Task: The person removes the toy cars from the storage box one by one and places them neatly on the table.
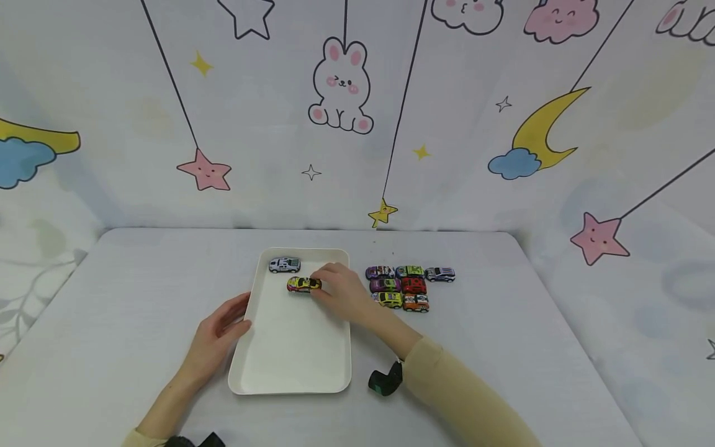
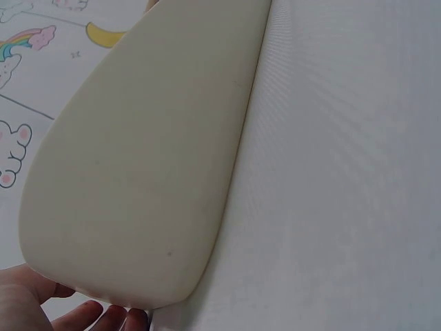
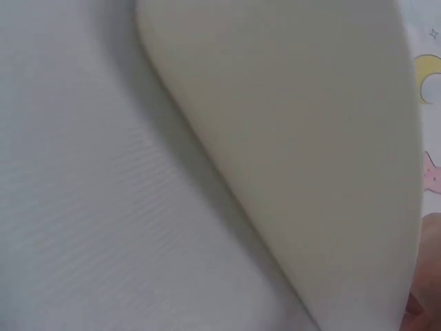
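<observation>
A yellow and red toy car (image 1: 301, 284) is in the upper part of the white tray (image 1: 290, 347). My right hand (image 1: 343, 292) reaches over the tray's right rim and pinches the car's right end. Just above it, a silver toy car (image 1: 285, 265) stands in the tray's top left corner. At the tray's left side, my left hand (image 1: 215, 335) holds the edge, with its thumb at the rim. The left wrist view shows the fingertips (image 2: 110, 318) against the pale tray. In the right wrist view, the tray covers most of the right hand (image 3: 428, 276).
Several toy cars stand close together right of the tray, among them a red car (image 1: 414, 285), an orange one (image 1: 416, 303) and a silver one (image 1: 440, 274). A white cloth (image 1: 480, 372) covers the table. Behind it rises a printed wall (image 1: 268, 112).
</observation>
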A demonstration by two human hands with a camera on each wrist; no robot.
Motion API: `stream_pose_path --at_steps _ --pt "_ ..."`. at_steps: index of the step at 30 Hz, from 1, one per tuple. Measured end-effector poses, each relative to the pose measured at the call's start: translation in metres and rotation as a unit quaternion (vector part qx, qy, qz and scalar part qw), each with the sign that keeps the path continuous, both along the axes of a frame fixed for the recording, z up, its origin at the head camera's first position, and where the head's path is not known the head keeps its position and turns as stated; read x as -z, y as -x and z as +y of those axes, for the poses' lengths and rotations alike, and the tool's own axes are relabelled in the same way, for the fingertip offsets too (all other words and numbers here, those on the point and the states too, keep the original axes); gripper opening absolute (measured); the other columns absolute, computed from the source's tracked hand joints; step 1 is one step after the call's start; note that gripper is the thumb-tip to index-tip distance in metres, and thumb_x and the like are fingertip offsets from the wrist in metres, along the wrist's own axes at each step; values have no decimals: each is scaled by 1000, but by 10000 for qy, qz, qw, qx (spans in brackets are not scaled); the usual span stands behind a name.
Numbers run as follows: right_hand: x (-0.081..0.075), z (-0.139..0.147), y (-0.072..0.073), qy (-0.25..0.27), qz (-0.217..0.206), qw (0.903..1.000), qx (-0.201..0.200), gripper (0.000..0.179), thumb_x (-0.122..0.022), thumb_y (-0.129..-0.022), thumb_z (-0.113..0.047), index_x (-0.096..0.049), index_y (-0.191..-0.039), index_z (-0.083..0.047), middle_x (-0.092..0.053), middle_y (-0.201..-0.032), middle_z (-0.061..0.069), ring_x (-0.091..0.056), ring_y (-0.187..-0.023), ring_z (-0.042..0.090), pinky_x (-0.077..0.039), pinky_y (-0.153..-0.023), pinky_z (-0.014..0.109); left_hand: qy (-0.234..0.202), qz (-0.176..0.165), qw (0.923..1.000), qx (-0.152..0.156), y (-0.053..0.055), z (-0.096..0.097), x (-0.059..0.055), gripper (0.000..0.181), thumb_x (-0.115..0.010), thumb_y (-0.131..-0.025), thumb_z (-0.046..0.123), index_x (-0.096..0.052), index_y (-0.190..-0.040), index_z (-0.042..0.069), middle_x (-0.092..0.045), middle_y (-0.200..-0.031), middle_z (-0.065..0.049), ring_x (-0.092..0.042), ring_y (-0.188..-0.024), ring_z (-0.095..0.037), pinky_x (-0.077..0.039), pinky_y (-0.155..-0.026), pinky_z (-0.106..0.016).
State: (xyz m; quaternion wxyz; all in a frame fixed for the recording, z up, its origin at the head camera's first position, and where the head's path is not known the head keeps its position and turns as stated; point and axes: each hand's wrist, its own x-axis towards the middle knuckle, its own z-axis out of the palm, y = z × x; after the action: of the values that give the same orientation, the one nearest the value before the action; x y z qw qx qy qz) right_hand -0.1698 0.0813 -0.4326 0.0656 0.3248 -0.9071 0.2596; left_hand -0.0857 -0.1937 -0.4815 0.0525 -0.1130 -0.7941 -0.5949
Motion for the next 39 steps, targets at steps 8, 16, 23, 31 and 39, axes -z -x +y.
stream_pose_path --at_steps 8,16,23,31,39 --pt "9 12 -4 628 362 9971 -211 26 -74 -91 -14 -71 -116 -6 -70 -114 7 -63 -109 22 -56 -94 34 34 -19 10000 -33 -1 1 -2 48 -60 -99 5 -48 -144 -2 -52 -143 -26 -53 -121 8 -45 -95 -5" --pt "20 29 -13 1098 898 9898 -123 28 -74 -91 -11 -70 -117 -6 -67 -116 7 -62 -110 22 -56 -90 34 45 5 10000 -43 -1 1 -2 47 -60 -98 5 -48 -144 -2 -52 -142 -27 -53 -121 9 -45 -95 -5" --pt "25 51 -19 1800 1259 9756 34 30 -74 -90 -8 -69 -119 -5 -66 -120 8 -61 -114 21 -55 -96 33 64 28 10000 -25 -1 1 -3 47 -60 -99 5 -48 -144 -3 -52 -143 -27 -52 -121 9 -45 -96 -6" --pt "35 82 -26 2263 1325 9630 617 34 -74 -88 -3 -68 -122 -2 -65 -123 8 -59 -117 24 -50 -101 29 138 67 9999 -40 -1 0 -5 47 -60 -98 5 -48 -143 -4 -52 -142 -27 -52 -121 10 -44 -96 -6" --pt "38 119 -30 2442 1436 9523 1135 35 -71 -89 1 -68 -124 -3 -65 -124 11 -59 -118 27 -43 -108 21 17 10 10000 18 0 0 -2 47 -60 -99 5 -48 -144 -2 -52 -143 -26 -53 -122 8 -45 -96 -6"
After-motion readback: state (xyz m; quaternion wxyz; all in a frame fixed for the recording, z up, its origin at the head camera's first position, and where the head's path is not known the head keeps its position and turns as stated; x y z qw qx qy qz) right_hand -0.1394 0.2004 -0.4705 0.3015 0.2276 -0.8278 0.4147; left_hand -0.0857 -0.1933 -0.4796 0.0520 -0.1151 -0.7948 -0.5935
